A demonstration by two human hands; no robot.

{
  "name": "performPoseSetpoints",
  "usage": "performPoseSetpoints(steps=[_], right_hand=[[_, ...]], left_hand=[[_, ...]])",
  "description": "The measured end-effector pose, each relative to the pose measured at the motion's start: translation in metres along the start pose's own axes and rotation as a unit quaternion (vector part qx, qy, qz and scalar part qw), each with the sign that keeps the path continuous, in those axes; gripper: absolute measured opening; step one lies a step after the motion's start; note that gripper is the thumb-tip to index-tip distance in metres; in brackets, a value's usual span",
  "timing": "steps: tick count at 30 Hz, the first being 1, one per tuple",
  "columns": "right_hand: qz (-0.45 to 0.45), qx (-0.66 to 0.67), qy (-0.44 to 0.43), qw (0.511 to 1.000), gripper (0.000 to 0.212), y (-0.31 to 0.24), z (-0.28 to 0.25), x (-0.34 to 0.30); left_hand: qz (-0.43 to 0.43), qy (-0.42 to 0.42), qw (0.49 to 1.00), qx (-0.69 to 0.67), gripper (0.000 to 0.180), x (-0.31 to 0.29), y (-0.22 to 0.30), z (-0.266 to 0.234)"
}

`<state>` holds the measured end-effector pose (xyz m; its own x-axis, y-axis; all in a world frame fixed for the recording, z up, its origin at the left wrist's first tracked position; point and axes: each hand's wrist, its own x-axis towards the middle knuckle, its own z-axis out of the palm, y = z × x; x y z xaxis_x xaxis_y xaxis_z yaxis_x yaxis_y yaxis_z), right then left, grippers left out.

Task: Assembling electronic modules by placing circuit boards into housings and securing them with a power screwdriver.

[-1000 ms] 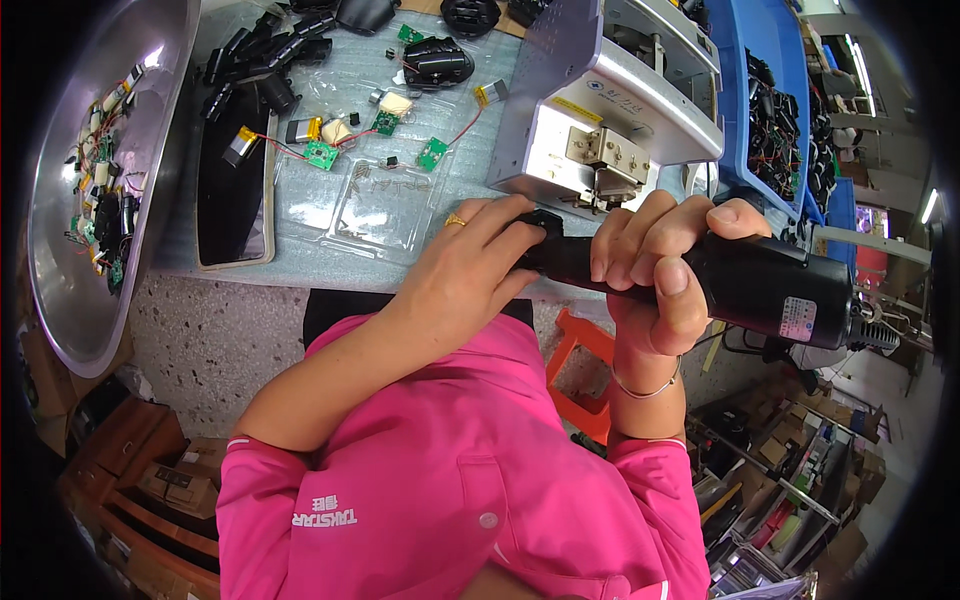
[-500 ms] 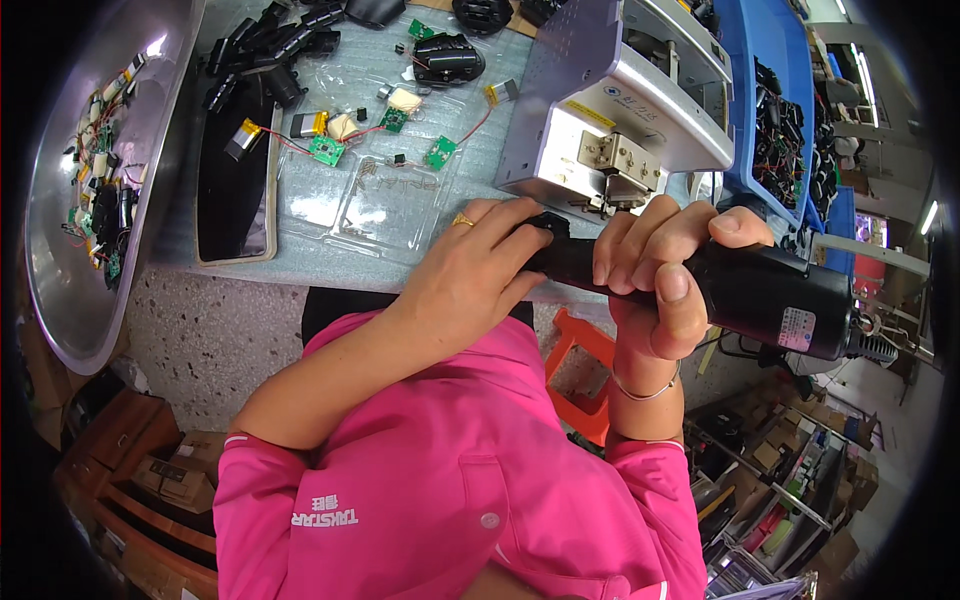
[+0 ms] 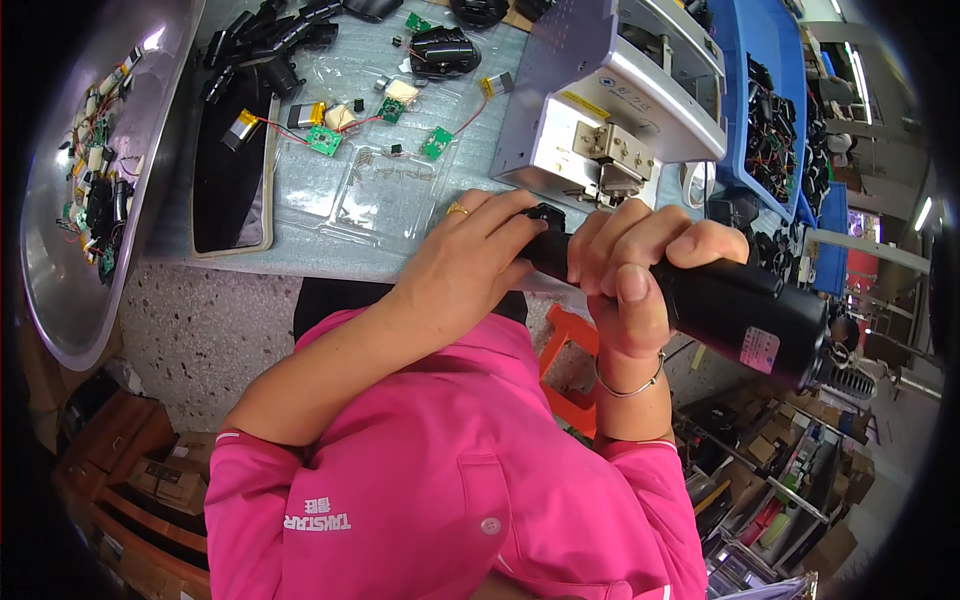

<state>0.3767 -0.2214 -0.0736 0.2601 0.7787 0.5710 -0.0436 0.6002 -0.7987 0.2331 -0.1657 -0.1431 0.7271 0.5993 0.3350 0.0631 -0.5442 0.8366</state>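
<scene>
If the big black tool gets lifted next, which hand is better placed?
Probably the right hand: it wraps around the tool, while the left hand touches the black part by its narrow end.

Your shirt (image 3: pixel 420 470) is pink, your tool (image 3: pixel 735 305) black, the boards (image 3: pixel 323 140) green, the bin (image 3: pixel 768 35) blue, the stool (image 3: pixel 575 334) orange, the floor (image 3: pixel 220 330) speckled grey.

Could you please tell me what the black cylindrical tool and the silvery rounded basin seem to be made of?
The black cylindrical tool looks like satin hard plastic, judging by its soft highlights, though painted metal is possible. The silvery rounded basin looks like polished metal, perhaps stainless steel, given its bright reflections along the wall.
</scene>
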Motion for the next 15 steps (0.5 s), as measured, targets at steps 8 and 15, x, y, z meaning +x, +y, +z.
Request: performPoseSetpoints(steps=[8,15], right_hand=[[-0.028,0.024,0.072,0.997,0.047,-0.014,-0.012,-0.001],[-0.031,-0.124,0.132,0.983,0.044,-0.073,-0.095,-0.012]], left_hand=[[0.034,0.004,0.999,0.025,0.041,0.004,-0.002,0.003],[0.028,0.01,0.999,-0.019,0.041,0.002,0.006,0.006]])
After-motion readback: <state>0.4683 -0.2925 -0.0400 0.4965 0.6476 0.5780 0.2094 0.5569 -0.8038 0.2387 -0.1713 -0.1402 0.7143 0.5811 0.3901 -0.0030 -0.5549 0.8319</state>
